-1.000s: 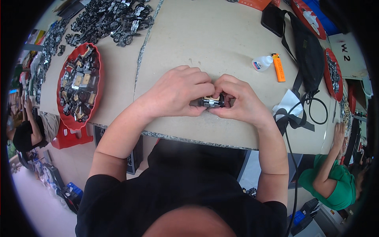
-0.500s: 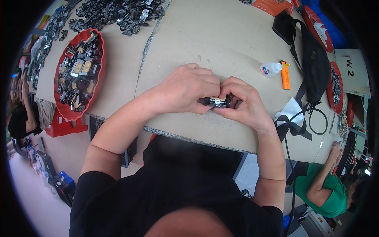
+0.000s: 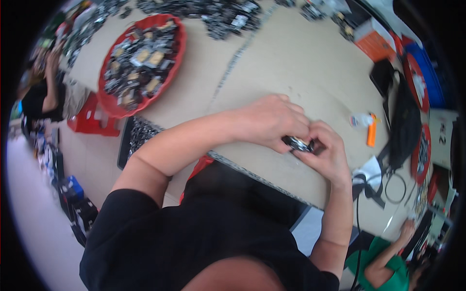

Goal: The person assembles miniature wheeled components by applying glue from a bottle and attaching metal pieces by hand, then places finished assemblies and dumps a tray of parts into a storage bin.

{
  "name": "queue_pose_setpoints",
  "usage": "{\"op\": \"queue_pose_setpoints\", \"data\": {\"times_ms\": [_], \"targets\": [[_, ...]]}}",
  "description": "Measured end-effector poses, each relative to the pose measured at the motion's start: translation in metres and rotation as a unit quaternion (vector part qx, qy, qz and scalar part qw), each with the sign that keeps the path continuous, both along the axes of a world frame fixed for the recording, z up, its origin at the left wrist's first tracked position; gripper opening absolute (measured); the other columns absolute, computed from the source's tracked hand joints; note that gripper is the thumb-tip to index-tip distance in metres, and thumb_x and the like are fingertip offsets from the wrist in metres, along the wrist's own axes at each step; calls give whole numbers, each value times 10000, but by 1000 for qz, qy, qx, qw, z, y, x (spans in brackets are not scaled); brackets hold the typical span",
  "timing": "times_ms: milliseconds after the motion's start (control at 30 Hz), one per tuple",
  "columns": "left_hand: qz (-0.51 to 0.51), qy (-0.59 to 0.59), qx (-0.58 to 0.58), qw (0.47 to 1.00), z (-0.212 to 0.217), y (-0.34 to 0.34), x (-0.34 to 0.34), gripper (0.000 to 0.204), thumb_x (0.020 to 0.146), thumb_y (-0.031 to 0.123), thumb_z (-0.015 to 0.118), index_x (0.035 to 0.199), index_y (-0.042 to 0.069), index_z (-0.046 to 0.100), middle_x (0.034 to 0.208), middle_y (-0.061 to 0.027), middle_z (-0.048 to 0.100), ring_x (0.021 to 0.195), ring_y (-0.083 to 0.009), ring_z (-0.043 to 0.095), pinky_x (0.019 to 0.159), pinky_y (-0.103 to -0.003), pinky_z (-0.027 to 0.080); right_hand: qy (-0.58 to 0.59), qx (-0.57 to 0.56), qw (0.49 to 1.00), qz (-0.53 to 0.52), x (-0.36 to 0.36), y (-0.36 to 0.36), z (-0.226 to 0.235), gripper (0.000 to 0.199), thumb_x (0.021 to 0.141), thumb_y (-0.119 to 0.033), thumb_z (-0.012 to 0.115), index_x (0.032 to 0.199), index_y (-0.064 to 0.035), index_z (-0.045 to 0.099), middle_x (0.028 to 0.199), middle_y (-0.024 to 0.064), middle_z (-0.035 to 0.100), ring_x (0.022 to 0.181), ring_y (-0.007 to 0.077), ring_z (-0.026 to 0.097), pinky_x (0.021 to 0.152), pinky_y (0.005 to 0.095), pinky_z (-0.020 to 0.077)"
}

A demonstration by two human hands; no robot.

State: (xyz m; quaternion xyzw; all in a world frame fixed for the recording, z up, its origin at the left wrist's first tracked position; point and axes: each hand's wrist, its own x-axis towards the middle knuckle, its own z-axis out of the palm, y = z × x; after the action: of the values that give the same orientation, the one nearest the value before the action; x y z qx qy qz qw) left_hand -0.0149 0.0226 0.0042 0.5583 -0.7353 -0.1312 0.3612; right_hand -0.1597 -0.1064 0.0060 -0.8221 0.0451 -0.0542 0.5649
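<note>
A small toy car (image 3: 298,144), black and silver with a bit of tan on top, is held between both hands just above the table (image 3: 272,63), close to its front edge. My left hand (image 3: 274,121) is closed around its left end, the fingers curled over the top. From the other side my right hand (image 3: 329,151) pinches the right end between thumb and fingers. Motion smears the picture, so the car's finer parts cannot be made out, and much of it is hidden by my fingers.
Left stands a red scalloped tray (image 3: 180,53) full of similar car pieces; more lie piled (image 3: 228,18) at the back. To the right are a small white bottle (image 3: 360,120), an orange lighter (image 3: 371,134), a black bag (image 3: 405,111) and a cable (image 3: 358,218). Co-workers sit on both sides.
The whole view has swung, so tray, bottle and hands now appear further right in the picture. Both hands keep hold of the toy car, which looks slightly tilted now.
</note>
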Motion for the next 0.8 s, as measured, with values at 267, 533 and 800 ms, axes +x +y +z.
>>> {"op": "queue_pose_setpoints", "data": {"times_ms": [267, 533, 800], "targets": [[32, 31, 25, 999, 1, 6, -2, 285, 612, 154, 629, 842, 64, 488, 748, -82, 548, 761, -266, 548, 650, -366, 430, 79, 186, 976, -78, -9, 1, -1, 623, 579, 19, 708, 1108, 9, 378, 930, 54, 510, 641, 33, 497, 512, 148, 415], [328, -64, -79, 939, 52, 59, 34, 287, 725, 166, 573, 992, 80, 514, 873, -120, 573, 832, -281, 553, 727, -400, 428, 47, 123, 987, -91, -8, 4, -3, 504, 655, 39, 642, 1103, 11, 414, 1066, 84, 456, 658, 44, 481, 549, 153, 417], [643, -198, 46, 739, 42, 156, 108, 311, 779, 165, 509, 1048, 12, 534, 1009, -178, 551, 944, -319, 516, 831, -406, 383, 15, -79, 994, -77, -6, -14, -20, 322, 692, -73, 659, 979, -36, 519, 886, 5, 518, 672, 40, 462, 609, 186, 415]]}}
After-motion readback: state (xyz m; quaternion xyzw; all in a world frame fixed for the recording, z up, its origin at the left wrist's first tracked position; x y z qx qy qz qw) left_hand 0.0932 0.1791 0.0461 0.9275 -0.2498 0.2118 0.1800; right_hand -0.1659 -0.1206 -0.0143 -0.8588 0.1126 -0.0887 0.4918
